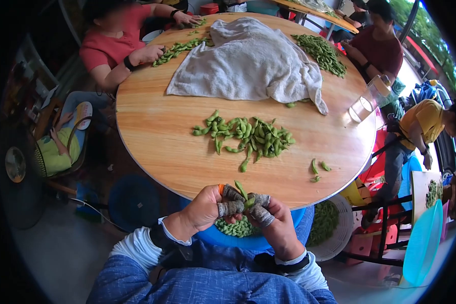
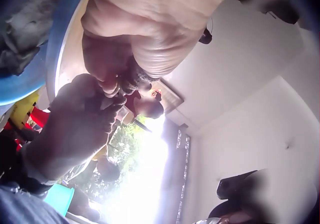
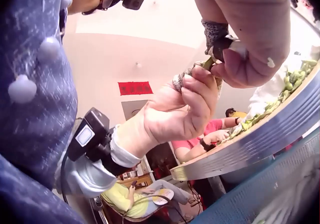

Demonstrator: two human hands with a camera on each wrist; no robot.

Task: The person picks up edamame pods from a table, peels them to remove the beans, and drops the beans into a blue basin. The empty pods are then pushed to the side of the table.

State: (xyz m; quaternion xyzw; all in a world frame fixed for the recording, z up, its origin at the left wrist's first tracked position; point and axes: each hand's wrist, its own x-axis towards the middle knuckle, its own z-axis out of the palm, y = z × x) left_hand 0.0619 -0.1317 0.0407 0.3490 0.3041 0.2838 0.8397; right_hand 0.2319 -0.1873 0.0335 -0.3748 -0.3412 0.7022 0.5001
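Note:
Both hands meet over a blue basin at the near table edge. The left hand (image 1: 207, 205), with grey finger covers on some fingers, pinches a green pod (image 1: 241, 189). From the other side the right hand (image 1: 276, 223), also with grey finger covers, grips the same pod or one touching it; which, I cannot tell. In the right wrist view a bit of green (image 3: 209, 62) shows between the fingertips. Shelled green beans (image 1: 236, 227) lie in the basin below. A pile of pods (image 1: 261, 136) sits on the round wooden table (image 1: 157, 137) ahead.
A pale cloth (image 1: 248, 63) covers something mid-table. A clear jug (image 1: 361, 109) stands at the right edge, with a few loose pods (image 1: 315, 167) nearer. More pods fill a white basket (image 1: 343, 223) at the right. Several people sit around; a fan stands at the left.

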